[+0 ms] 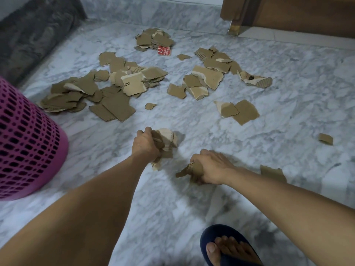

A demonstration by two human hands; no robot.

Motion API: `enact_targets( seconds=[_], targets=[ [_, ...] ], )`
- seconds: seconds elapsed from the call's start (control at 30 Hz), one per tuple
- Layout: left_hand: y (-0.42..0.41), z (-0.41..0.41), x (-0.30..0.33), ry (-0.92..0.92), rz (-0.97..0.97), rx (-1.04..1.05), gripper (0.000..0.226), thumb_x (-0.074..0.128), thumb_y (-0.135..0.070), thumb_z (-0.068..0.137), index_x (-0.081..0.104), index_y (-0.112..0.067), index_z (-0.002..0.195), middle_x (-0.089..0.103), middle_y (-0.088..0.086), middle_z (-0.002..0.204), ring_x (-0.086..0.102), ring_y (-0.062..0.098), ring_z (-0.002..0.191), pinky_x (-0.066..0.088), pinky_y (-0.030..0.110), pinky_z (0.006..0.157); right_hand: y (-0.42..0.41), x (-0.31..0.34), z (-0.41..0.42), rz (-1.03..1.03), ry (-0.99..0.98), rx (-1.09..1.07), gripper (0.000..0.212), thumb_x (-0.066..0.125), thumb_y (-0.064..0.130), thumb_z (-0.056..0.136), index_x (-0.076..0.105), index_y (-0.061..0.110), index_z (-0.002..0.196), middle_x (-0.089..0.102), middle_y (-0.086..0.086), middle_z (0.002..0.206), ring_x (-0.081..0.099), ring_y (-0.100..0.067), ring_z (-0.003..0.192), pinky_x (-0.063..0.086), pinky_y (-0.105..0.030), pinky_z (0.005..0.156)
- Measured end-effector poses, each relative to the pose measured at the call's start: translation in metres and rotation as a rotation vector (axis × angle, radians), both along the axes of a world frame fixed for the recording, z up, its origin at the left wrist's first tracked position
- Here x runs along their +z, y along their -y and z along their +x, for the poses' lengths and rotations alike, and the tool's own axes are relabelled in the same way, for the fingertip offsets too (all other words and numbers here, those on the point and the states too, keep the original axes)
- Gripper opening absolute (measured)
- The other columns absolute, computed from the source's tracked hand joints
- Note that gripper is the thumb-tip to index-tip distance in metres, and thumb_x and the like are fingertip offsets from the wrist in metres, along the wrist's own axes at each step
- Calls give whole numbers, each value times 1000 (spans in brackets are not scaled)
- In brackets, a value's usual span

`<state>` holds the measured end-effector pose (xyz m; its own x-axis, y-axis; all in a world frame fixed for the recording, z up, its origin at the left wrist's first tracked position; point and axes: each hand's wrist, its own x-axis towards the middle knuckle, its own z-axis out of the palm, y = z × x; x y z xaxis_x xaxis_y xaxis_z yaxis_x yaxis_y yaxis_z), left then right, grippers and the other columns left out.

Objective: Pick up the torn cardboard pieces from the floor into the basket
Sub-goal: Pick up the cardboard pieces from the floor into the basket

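Several torn brown cardboard pieces (pixel 115 89) lie scattered over the marble floor (pixel 288 104), in heaps at left, centre and right. My left hand (pixel 145 145) grips a bunch of cardboard pieces (pixel 167 144) just above the floor. My right hand (pixel 212 167) grips another few cardboard scraps (pixel 192 170), low near the floor. The pink perforated basket (pixel 28 143) stands at the left edge, to the left of my left arm. One loose piece (pixel 272 172) lies just behind my right forearm.
A red printed scrap (pixel 164 50) lies beside the far heap. A small curled piece (pixel 325 139) sits alone at the right. A dark grey rug (pixel 32 37) runs along the far left, wooden furniture (pixel 297 12) stands at the back right. My foot in a blue slipper (pixel 228 246) is at the bottom.
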<state>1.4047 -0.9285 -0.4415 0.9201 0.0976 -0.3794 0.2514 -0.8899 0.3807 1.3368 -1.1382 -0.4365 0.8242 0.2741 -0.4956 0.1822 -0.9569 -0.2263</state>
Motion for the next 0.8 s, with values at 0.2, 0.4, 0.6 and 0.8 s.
enact_targets(
  seconds=[0.2,0.4,0.6,0.8],
  targets=[
    [-4,-4,6,-30,-75,40,52,69,-1,72,44,-14,115,52,6,95,52,25,85,49,34,68,-11,4,5,-61,-15,-46,21,70,13,72,58,20,87,55,-4,97,56,-27,85,38,-26,64],
    [-22,5,31,-85,-106,10,54,75,-8,71,44,-13,115,59,10,108,58,26,99,52,36,81,-15,31,21,-17,-93,-92,25,78,33,64,55,23,67,62,0,80,64,-25,83,45,-26,58],
    [-74,30,134,7,-208,91,64,83,-3,67,49,-12,120,58,7,116,60,26,103,59,40,78,-53,128,90,175,19,-144,53,87,29,65,62,13,109,68,-8,99,66,-29,91,55,-32,74],
    [-144,25,267,124,-259,153,40,78,3,72,55,-18,97,56,2,92,61,18,72,61,36,60,-144,255,129,376,106,-116,63,70,14,85,38,8,140,58,-13,113,61,-27,94,52,-33,74]
  ],
)
